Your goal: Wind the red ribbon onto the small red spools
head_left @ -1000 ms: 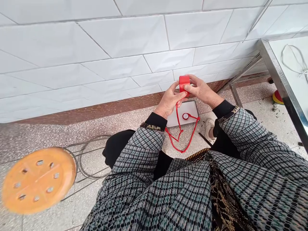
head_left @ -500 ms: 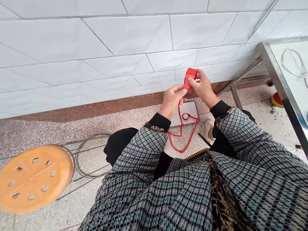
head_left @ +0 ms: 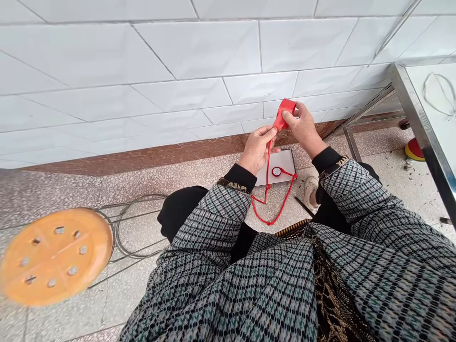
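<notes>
Here, both hands on a red ribbon roll (head_left: 286, 110), held up in front of the tiled wall (head_left: 199, 52), above the floor. Right hand (head_left: 304, 129) grips it, thumb across the near face; its other fingers go behind and are mostly hidden. Left hand (head_left: 254, 151) just below, thumb and forefinger pinched narrow on the ribbon where it leaves the roll; remaining fingers curled, partly out of sight. Roll's core hard to make out.

Below the left hand a red strand (head_left: 281, 207) hangs twisted and knotted, bends toward the left cuff, loops over the floor (head_left: 199, 173) and climbs to the tray. Its leftmost bend lies close against the sleeve, perhaps partly covered.

Tray (head_left: 288, 160): shallow, pale, dark-rimmed, on the floor; tray or box lid, cannot tell. In it, a small round piece (head_left: 276, 171), white face, red rim, joined to the strand's end. Marks on the face too small to read. Left hand and cuff cover the tray's left part.

Near the tray, a shoe (head_left: 310, 190) and a thin black strip (head_left: 304, 206). Striped woven edge (head_left: 294, 228) mostly under the jacket; cannot tell what it belongs to.

Farther left, orange stool (head_left: 53, 256), perforated seat, bars running behind the trouser leg. Right, metal-edged table (head_left: 415, 109), cut off by the frame, with a wire coil (head_left: 425, 88) on top. Past its edge, a red-and-yellow object (head_left: 413, 149), partly hidden.
</notes>
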`<action>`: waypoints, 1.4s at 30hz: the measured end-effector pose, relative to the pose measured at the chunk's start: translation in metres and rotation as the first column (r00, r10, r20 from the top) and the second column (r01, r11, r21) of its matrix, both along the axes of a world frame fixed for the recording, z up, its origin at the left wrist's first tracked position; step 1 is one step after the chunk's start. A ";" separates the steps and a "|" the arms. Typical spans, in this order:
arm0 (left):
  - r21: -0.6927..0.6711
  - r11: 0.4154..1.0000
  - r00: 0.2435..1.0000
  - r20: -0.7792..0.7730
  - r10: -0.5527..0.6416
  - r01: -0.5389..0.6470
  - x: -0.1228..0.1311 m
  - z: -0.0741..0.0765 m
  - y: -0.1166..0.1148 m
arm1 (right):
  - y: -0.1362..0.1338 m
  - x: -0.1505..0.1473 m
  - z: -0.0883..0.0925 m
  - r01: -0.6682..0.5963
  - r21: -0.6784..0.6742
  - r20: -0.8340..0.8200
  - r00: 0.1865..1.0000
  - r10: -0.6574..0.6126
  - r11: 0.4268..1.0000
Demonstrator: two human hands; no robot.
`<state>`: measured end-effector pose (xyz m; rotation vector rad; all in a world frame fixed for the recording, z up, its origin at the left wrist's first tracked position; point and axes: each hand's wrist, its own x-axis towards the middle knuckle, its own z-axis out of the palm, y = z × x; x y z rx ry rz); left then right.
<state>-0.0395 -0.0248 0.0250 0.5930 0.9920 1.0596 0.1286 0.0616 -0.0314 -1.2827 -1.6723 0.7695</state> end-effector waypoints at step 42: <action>0.147 0.965 0.973 0.103 0.206 -0.219 0.015 -0.015 -0.010 | -0.018 -0.009 0.007 -0.083 -0.290 -0.206 0.978 0.022 0.953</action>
